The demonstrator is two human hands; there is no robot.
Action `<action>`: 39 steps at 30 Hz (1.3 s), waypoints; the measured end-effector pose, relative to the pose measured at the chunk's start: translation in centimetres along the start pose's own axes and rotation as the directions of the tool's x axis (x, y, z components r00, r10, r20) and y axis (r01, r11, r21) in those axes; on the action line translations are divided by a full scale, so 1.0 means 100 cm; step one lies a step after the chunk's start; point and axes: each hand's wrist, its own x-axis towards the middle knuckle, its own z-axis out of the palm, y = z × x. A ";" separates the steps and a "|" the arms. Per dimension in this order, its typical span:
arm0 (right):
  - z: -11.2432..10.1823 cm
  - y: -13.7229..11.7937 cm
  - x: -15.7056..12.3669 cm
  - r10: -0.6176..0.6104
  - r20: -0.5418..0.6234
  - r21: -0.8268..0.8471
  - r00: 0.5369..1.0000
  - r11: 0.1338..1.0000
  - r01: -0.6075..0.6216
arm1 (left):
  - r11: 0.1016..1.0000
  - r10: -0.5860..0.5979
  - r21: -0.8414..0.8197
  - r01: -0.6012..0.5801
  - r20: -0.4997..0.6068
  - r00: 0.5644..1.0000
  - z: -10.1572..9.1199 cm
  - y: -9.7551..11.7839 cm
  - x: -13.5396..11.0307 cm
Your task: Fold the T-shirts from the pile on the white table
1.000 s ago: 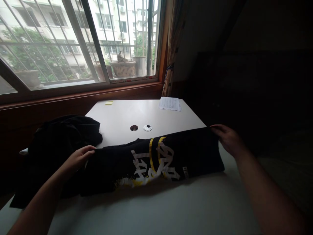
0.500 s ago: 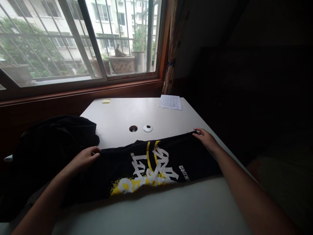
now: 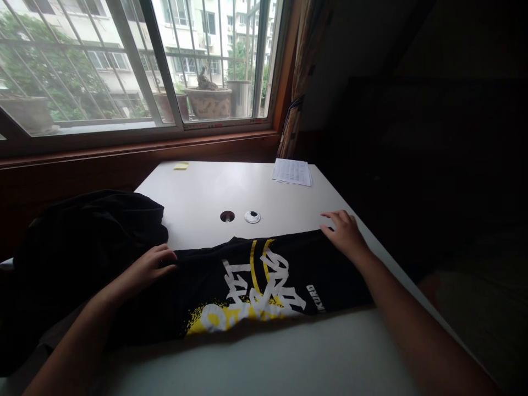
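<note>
A folded black T-shirt (image 3: 289, 264) with white lettering and a yellow print lies crosswise on the white table. My left hand (image 3: 154, 264) rests at its far left edge, thumb and fingers a little apart, with dark cloth showing between them. At the far right corner, my right hand (image 3: 344, 234) is open, its forefinger and thumb spread just above the cloth's edge and nothing between them.
Dark bunched cloth (image 3: 94, 236) is heaped at the left. The white table (image 3: 198, 187) bears papers (image 3: 292, 171), a yellow sticky note (image 3: 181, 165), a round cable hole (image 3: 227, 216) and a white round cap (image 3: 252, 216). A barred window stands behind.
My right hand has let go of the shirt's far right corner, its fingers parting and lifting. The left hand has barely moved along the edge. The view has shifted slightly.
</note>
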 end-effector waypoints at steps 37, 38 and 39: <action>0.083 -0.227 0.039 -0.582 0.655 0.615 0.483 0.781 0.108 | 0.964 -0.092 -0.263 0.034 -0.214 0.972 0.014 -0.001 -0.003; 0.085 -0.227 0.038 -0.562 0.654 0.598 0.506 0.794 0.109 | 0.966 -0.104 -0.256 0.044 -0.224 0.969 0.014 -0.001 -0.002; 0.087 -0.228 0.036 -0.547 0.646 0.584 0.532 0.803 0.116 | 0.968 -0.116 -0.246 0.056 -0.236 0.965 0.013 -0.001 -0.001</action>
